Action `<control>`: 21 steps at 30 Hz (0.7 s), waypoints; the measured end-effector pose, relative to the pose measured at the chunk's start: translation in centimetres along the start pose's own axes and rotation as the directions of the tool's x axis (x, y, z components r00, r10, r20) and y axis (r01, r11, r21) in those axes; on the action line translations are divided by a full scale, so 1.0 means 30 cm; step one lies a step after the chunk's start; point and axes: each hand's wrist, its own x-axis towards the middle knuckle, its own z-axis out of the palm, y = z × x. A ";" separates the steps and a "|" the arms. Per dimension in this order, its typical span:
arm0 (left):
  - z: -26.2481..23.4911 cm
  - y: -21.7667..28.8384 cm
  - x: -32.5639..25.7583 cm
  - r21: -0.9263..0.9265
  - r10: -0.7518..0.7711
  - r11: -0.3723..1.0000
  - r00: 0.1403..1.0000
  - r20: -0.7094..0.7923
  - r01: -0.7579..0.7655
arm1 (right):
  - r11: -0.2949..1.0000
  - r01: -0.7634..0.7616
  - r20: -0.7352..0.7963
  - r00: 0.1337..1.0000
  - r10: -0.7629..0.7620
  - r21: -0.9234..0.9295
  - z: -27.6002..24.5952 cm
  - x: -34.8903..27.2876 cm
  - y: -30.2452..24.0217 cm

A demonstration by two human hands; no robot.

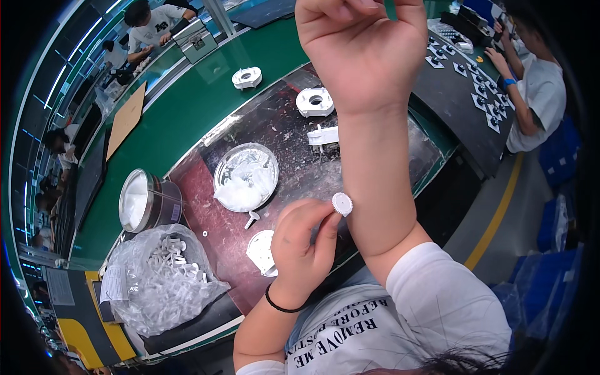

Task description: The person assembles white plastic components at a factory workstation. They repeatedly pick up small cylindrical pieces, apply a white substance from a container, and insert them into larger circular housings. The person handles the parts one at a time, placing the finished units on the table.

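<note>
1. Left hand [304, 240], nearly closed, pinches a gear [342, 204] right of the dish [235, 164].
2. Right hand [369, 53] is beyond the dish, to its right; fingers cropped, I cannot tell its grip.

A small white gear [342, 204] is gripped at its edge between the thumb and forefinger of the left hand [305, 247]. The disc is ringed with fine, evenly cut teeth, and its pale, flat face is turned upward, slightly tilted, toward the camera. The piece is held raised, its far edge seen against the right forearm [379, 169]; whether the two are touching cannot be told.
</note>
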 end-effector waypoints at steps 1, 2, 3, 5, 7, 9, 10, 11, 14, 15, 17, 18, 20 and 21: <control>-0.002 0.001 0.004 0.031 0.032 0.999 0.999 0.009 -0.032 | 1.000 0.000 -0.011 1.000 0.000 0.013 0.002 -0.001 0.002; 0.000 0.000 0.007 0.058 0.065 0.996 0.998 0.020 -0.066 | 1.000 0.001 -0.020 1.000 -0.001 0.021 0.002 -0.001 0.001; 0.001 -0.002 0.008 0.068 0.091 0.993 0.996 0.019 -0.092 | 1.000 0.012 -0.029 1.000 -0.011 0.004 -0.001 -0.001 0.002; 0.003 -0.002 0.009 0.090 0.143 0.985 0.990 0.019 -0.144 | 0.999 0.031 -0.045 0.998 -0.032 -0.027 -0.007 0.002 0.004; -0.004 -0.002 0.010 0.091 0.155 0.983 0.987 0.052 -0.159 | 0.998 0.050 -0.047 0.998 -0.052 -0.045 -0.007 0.004 0.005; -0.005 0.000 0.013 0.088 0.155 0.983 0.984 0.086 -0.162 | 0.996 0.064 -0.039 0.997 -0.066 -0.060 -0.005 0.007 -0.002; -0.006 0.002 0.013 0.089 0.147 0.984 0.984 0.104 -0.156 | 0.996 0.066 -0.032 0.997 -0.068 -0.063 -0.003 0.009 -0.007; -0.008 0.002 0.011 0.093 0.137 0.985 0.983 0.119 -0.149 | 0.996 0.065 -0.026 0.997 -0.067 -0.062 -0.005 0.009 -0.009; -0.010 0.002 0.008 0.091 0.131 0.985 0.980 0.149 -0.146 | 0.997 0.062 -0.021 0.998 -0.063 -0.043 -0.004 0.008 -0.016; -0.012 0.003 0.008 0.084 0.125 0.987 0.978 0.165 -0.140 | 0.997 0.061 -0.019 0.998 -0.062 -0.042 -0.003 0.008 -0.019; -0.017 0.005 0.011 0.068 0.112 0.989 0.974 0.198 -0.128 | 0.997 0.061 -0.017 0.998 -0.062 -0.042 -0.004 0.010 -0.025; -0.023 0.005 0.014 0.064 0.092 0.992 0.971 0.220 -0.108 | 0.996 0.070 -0.024 0.997 -0.071 -0.051 -0.006 0.012 -0.028; -0.040 0.006 0.013 0.060 0.051 0.996 0.964 0.259 -0.069 | 0.994 0.083 -0.035 0.996 -0.085 -0.066 -0.011 0.013 -0.029; -0.046 0.002 0.000 -0.062 -0.132 0.987 0.963 0.235 0.151 | 0.995 0.080 -0.031 0.996 -0.082 -0.062 -0.014 0.013 -0.030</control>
